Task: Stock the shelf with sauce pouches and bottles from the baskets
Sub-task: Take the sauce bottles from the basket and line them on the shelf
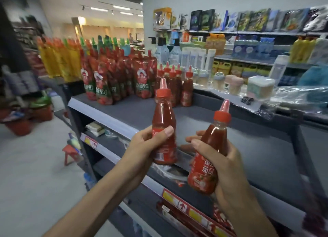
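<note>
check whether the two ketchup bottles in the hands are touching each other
Apart. The head view shows bare grey shelf between the ketchup bottle in the left hand and the ketchup bottle in the right hand.

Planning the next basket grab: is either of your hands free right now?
No, the left hand grips one sauce bottle and the right hand grips a second bottle, both held in front of the shelf.
</note>
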`<state>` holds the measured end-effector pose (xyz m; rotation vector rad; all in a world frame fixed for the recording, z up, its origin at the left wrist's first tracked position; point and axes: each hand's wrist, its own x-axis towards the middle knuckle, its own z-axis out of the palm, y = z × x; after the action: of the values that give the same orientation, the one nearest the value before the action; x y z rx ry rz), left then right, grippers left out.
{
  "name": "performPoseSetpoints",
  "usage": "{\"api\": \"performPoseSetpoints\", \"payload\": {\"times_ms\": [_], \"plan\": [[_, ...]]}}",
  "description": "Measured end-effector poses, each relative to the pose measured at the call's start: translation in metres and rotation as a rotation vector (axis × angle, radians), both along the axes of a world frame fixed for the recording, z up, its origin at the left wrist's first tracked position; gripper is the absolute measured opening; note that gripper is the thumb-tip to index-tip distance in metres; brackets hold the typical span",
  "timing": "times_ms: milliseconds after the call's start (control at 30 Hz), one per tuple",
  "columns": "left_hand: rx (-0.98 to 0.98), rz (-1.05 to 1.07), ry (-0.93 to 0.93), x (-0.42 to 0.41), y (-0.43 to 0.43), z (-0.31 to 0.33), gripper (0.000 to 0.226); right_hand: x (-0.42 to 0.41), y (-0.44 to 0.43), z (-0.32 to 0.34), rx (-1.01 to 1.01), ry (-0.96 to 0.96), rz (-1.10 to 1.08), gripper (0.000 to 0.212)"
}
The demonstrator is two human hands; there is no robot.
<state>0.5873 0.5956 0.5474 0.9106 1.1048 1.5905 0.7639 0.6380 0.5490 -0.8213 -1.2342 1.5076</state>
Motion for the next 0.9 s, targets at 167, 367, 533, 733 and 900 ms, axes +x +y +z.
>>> {"api": "performPoseSetpoints", "payload": {"times_ms": [167, 367, 533, 733, 900], "plan": [[-0.043, 0.018, -0.038, -0.049, 0.030, 0.010, 0.035, -0.048, 0.036, 0.003, -0.010, -0.008, 0.008, 0.049], [-0.054, -0.111, -0.273, -0.111, 0.065, 0.017, 0.045, -0.095, 0.068, 0.004, 0.036, -0.035, -0.055, 0.054], [-0.054, -0.276, -0.245, -0.161, 0.092, 0.014, 0.057, -0.117, 0.086, 0.002, 0.082, -0.053, -0.242, 0.043], [-0.083, -0.501, -0.213, -0.175, 0.116, 0.018, 0.045, -0.103, 0.087, -0.004, 0.178, -0.112, -0.577, 0.041], [-0.062, -0.589, -0.160, -0.155, 0.133, 0.020, 0.046, -0.075, 0.090, -0.009, 0.224, -0.232, -0.742, 0.043]]}}
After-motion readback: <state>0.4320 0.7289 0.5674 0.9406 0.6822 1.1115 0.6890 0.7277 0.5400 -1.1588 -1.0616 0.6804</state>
